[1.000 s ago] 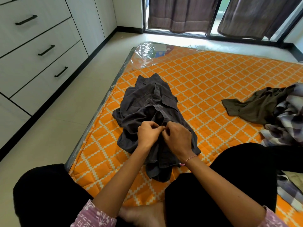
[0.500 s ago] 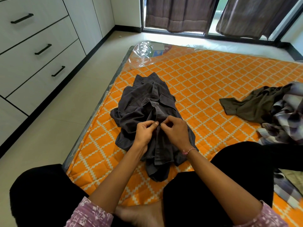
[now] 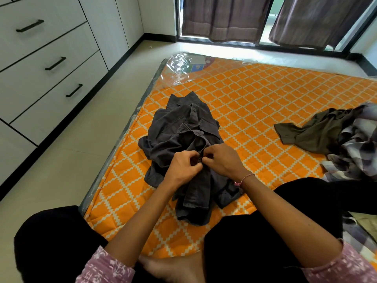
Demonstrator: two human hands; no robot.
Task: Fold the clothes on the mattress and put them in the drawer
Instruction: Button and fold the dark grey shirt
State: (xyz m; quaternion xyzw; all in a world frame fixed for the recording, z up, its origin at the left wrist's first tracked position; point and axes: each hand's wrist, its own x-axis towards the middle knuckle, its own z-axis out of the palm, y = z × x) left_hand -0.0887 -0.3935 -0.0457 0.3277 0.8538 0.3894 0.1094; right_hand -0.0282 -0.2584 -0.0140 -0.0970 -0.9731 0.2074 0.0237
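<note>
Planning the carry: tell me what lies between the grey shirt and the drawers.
Nothing visible: only bare floor lies between the grey shirt on the mattress and the drawers, all shut.

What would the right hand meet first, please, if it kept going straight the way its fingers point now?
The right hand points left, toward the left hand, across the grey shirt. It would likely meet the left hand's fingertips almost at once.

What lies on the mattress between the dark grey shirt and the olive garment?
Nothing: in the head view, only bare orange mattress separates the dark grey shirt from the olive garment.
</note>
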